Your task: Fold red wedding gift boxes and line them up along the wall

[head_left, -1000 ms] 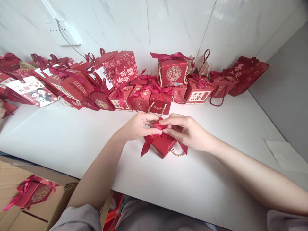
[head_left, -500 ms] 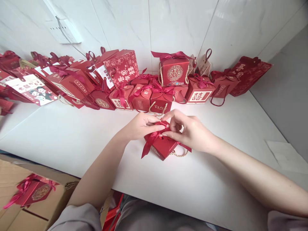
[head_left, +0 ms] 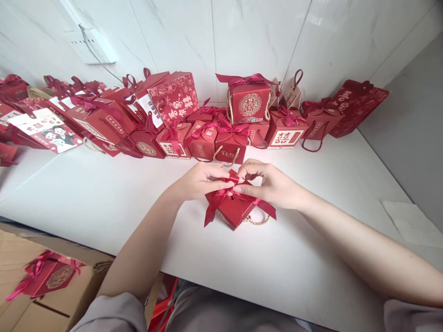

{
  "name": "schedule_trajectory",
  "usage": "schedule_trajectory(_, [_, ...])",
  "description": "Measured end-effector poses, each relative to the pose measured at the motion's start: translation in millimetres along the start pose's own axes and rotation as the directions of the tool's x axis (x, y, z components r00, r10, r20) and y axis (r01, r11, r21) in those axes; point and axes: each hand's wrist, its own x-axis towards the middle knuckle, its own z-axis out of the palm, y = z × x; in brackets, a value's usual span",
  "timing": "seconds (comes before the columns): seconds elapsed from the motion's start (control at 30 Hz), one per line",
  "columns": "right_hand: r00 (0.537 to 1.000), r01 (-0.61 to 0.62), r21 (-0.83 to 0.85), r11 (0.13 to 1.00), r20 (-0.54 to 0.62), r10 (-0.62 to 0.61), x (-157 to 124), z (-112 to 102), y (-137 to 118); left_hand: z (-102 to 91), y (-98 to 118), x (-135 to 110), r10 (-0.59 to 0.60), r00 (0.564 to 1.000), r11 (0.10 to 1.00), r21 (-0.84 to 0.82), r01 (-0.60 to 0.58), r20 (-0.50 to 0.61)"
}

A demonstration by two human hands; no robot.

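A small red gift box (head_left: 232, 214) rests on the white table (head_left: 304, 286) in front of me, a twisted gold cord handle (head_left: 256, 222) lying at its right side. Over its top runs a red satin ribbon (head_left: 215, 203), its tails hanging down to the left and right. My left hand (head_left: 200, 181) pinches the ribbon above the lid between thumb and fingers. From the other side my right hand (head_left: 272, 184) closes thumb and fingertips on the same ribbon. The fingers partly cover the bow's middle, so the knot is hidden.
Red gift boxes (head_left: 231, 147) with ribbons and cord handles line the tiled wall (head_left: 180, 41). One box (head_left: 249, 103) stands on top of others. At the lower left, a cardboard carton (head_left: 79, 295) holds another ribboned box (head_left: 51, 276). A pale sheet (head_left: 411, 223) lies at the right.
My right hand has shifted slightly left and its fingers have come closer together on the ribbon. The left hand stays at the bow, and the box keeps its place.
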Motion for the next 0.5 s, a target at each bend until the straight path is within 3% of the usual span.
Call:
schedule_trajectory(0.17, [1.000,-0.003,0.070,0.998,-0.005,0.004,0.9,4.3,1.5,-0.6,-0.9,-1.8,-0.014,1.000,0.999,0.033,0.014,0.008])
schedule_trajectory(0.4, [0.995,0.013,0.080,0.997,0.094,-0.020,0.8,-6.5,-2.2,-0.5,-4.7,-2.6,-0.039,0.999,0.999,0.033,0.040,-0.018])
schedule_trajectory(0.5, [0.998,0.033,0.064,0.997,0.050,-0.036,0.7,-3.0,-3.5,-0.4,-3.9,-2.3,-0.038,0.999,0.999,0.031,0.038,-0.009])
